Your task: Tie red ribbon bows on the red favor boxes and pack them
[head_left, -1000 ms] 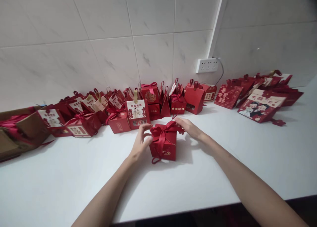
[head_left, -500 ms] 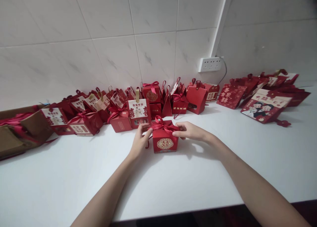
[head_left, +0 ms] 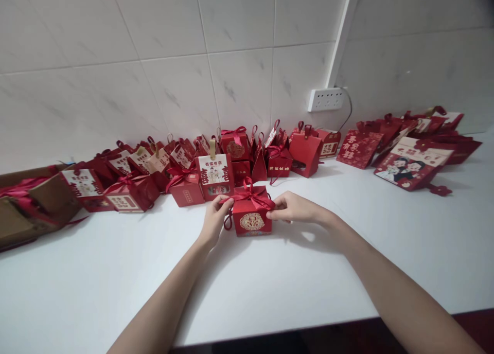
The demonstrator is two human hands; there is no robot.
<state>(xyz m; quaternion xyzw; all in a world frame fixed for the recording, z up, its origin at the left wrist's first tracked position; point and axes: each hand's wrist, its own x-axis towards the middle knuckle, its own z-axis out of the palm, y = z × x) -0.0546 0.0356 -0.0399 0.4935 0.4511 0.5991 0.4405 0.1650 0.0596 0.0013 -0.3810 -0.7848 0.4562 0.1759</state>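
A red gift box point(head_left: 252, 224) with a gold round emblem stands upright on the white table. On its top is a red ribbon bow point(head_left: 252, 194). My left hand point(head_left: 214, 219) pinches the bow's left loop, thumb and fingertips together beside the box. At the other side my right hand point(head_left: 301, 208) is closed on the bow's right loop, its fingertips by the box's upper right edge. A thin dark red loop hangs down at the box's left side, below my left fingertips. Directly behind the box stands a red and white gift box point(head_left: 216, 171) with a gold strap.
Many red gift boxes point(head_left: 131, 192) line the tiled wall. Red gift bags point(head_left: 358, 147) stand to the right, one printed with a cartoon couple point(head_left: 411, 169). A cardboard box point(head_left: 57, 199) with ribbon sits far left. A white power strip point(head_left: 326, 100) is on the wall.
The box has shifted slightly left in view. The bow's loops are now drawn out further sideways, with my fingertips on them.
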